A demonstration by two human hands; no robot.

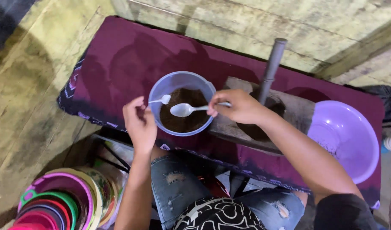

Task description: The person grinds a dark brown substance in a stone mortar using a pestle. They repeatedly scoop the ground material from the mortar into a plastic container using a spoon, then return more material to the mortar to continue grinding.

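Head view, looking down on a worktop (118, 59) covered in a dark purple cloth. The landmark is a translucent blue bowl (182, 103) holding dark brown powder (183, 111), set at the worktop's near edge. The right hand (239, 106), to the right of the bowl, has its fingers closed on the handle of a white plastic spoon (187, 109); the spoon's empty scoop hangs over the powder, apparently held level so it can dip in. The left hand (139, 122), at the bowl's left rim, pinches a smaller white spoon (161, 100) between thumb and fingertips, its scoop just inside the rim.

Right of the bowl lies a wooden block with hollows (285, 115), a grey pestle (270, 68) standing tilted in one hollow. Further right sits an empty lilac basin (344, 138). The block touches the bowl's right side and lies under the right forearm, crowding that side. Below and left of the bowl, on the floor, is a nest of coloured plastic rings (59, 204).
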